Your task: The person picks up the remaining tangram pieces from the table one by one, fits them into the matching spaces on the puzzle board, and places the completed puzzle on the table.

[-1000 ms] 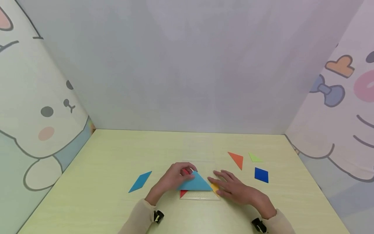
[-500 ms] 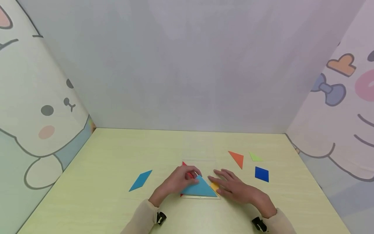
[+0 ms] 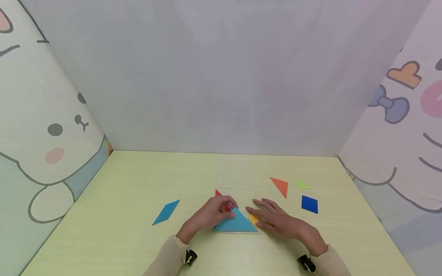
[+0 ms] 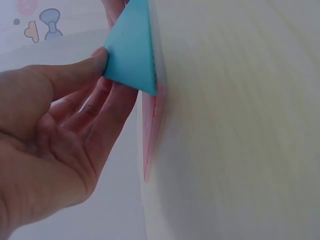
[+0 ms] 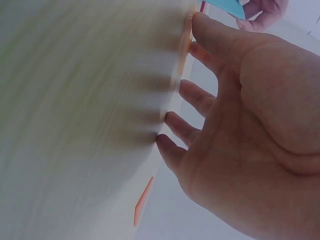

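My left hand (image 3: 211,212) pinches a light-blue triangular tangram piece (image 3: 238,224) between thumb and fingers. In the left wrist view this blue triangle (image 4: 131,52) stands tilted, its lower edge close over the clear shallow tray (image 3: 238,232). A red piece (image 3: 218,193) lies on the tray's left, mostly hidden under the hand and the blue triangle. At the right side of the tray lies a yellow-orange piece (image 3: 254,220), partly covered by my right hand (image 3: 281,222). That hand's fingers are spread, with the thumb against the tray's edge and the other fingertips down at the tabletop.
A blue parallelogram (image 3: 166,212) lies to the left on the wooden table (image 3: 131,184). At the right lie an orange triangle (image 3: 280,186), a small green triangle (image 3: 302,184) and a dark-blue square (image 3: 309,204). Printed panels (image 3: 235,76) surround the table's back and sides.
My left hand has brought the light-blue triangle rightward and nearer to me, so its long edge lines up with the tray's near edge. The right hand has stayed in place.
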`<control>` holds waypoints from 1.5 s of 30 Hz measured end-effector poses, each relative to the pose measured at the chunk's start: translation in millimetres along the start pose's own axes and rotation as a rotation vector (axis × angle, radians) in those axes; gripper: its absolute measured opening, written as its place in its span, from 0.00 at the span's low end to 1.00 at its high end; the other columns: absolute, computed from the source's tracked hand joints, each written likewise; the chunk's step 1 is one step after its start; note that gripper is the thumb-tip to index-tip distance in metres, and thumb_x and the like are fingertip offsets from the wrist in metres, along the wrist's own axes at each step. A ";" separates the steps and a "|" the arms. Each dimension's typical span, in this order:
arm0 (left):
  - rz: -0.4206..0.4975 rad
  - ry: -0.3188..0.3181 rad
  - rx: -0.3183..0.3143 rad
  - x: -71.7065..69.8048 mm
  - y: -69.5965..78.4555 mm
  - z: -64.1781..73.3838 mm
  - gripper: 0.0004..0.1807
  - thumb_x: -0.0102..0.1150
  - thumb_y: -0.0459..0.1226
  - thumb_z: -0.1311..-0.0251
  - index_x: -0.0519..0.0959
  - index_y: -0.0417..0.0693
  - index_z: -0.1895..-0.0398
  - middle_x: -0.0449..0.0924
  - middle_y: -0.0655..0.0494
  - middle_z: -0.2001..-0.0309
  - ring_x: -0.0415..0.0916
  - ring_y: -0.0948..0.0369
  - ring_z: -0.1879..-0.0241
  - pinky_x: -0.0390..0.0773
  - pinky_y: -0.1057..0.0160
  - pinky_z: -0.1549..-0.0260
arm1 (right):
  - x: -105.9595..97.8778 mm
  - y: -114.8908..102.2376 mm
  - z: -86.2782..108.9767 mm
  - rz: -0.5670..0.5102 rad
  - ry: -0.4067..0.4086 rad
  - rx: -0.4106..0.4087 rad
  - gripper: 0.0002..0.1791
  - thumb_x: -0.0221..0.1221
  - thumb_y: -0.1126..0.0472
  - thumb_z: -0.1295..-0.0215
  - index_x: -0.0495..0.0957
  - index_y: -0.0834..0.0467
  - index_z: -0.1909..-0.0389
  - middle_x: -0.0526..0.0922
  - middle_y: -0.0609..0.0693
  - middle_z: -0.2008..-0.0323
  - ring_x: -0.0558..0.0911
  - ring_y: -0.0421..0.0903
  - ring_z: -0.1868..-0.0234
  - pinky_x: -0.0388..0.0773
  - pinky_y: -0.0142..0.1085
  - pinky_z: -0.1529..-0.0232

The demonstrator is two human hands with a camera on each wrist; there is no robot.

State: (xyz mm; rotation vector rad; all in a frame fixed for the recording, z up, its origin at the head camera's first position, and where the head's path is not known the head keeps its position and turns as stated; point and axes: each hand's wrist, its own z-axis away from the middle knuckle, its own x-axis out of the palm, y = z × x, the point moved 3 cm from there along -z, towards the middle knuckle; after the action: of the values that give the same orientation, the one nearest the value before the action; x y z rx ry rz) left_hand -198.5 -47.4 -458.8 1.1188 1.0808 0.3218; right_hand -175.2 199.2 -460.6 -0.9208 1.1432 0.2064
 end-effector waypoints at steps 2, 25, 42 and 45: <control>0.001 -0.006 -0.003 0.4 -0.4 -0.1 0.10 0.68 0.34 0.34 0.82 0.48 0.52 0.83 0.61 0.61 0.76 0.66 0.64 0.79 0.69 0.60 | -0.4 -0.7 0.3 0.002 0.002 0.000 0.29 0.51 0.52 0.19 0.63 0.52 0.22 0.59 0.63 0.23 0.56 0.69 0.25 0.60 0.72 0.34; -0.005 -0.006 0.030 5.9 5.0 -0.5 0.10 0.67 0.34 0.33 0.81 0.48 0.52 0.82 0.60 0.61 0.76 0.66 0.65 0.79 0.68 0.60 | 2.5 4.1 1.0 -0.020 0.022 -0.033 0.29 0.51 0.53 0.19 0.63 0.51 0.21 0.59 0.65 0.24 0.55 0.71 0.26 0.59 0.75 0.36; -0.095 -0.021 -0.010 5.6 4.9 2.1 0.17 0.69 0.31 0.36 0.83 0.41 0.44 0.76 0.62 0.66 0.71 0.66 0.67 0.76 0.71 0.63 | -2.1 -1.8 0.1 -0.008 0.011 -0.032 0.29 0.51 0.51 0.19 0.62 0.51 0.22 0.59 0.65 0.24 0.56 0.70 0.26 0.62 0.73 0.36; -0.122 -0.022 -0.008 7.3 7.1 3.4 0.19 0.68 0.31 0.36 0.83 0.38 0.42 0.76 0.61 0.67 0.70 0.65 0.66 0.75 0.70 0.64 | -3.2 -3.2 0.2 -0.017 0.011 -0.025 0.29 0.50 0.51 0.19 0.62 0.52 0.22 0.59 0.65 0.24 0.56 0.70 0.26 0.62 0.73 0.36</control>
State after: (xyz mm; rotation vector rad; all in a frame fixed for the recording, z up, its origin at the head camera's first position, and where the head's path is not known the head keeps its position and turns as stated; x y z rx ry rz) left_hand -190.1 -41.1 -456.6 1.0420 1.1213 0.2171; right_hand -174.7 198.2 -456.2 -0.9544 1.1449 0.2029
